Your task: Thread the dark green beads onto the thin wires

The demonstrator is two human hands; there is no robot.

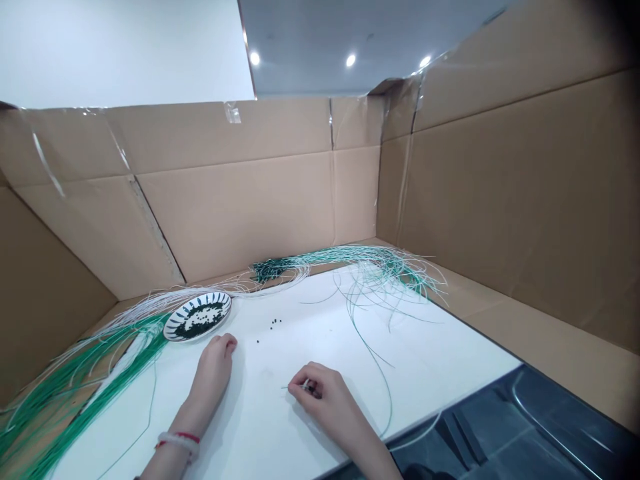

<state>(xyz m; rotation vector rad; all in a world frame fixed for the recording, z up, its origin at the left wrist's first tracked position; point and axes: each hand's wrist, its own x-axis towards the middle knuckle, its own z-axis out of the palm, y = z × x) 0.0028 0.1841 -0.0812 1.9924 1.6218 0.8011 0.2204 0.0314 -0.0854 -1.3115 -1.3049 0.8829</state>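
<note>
**A tight pinch over the white board (425, 373)**

And there on the far left lay the long green and white wires (75, 380), swept aside in a loose sheaf, seemingly to keep them from tangling around the hands. Next along came the patterned plate (173, 327), black beads (200, 317) heaped in its middle, set at the board's far left corner, where it looked within easy reach without crowding the hands. The left hand (213, 373) lay just beside that plate, palm down, fingers loosely curled, a white and red bracelet (177, 443) at the wrist. Nothing showed in that hand, though whether the curled fingers hid anything, I couldn't tell. A few stray beads (267, 330) sat on the board, between and beyond the two hands. Now the right hand (320, 393): fingers closed tight, pinching a short pale piece (307, 385) low over the board, toward its front edge, with a thin wire tip (286, 387) poking out to the left. A pinch that fine looked chosen for control of something tiny, and the fingers hid most of the piece. Over to the right, a long green strand (380, 380) curved past the hand, while a further tangle of wires (390, 270) fanned out at the back, below the cardboard wall (500, 200).
</note>
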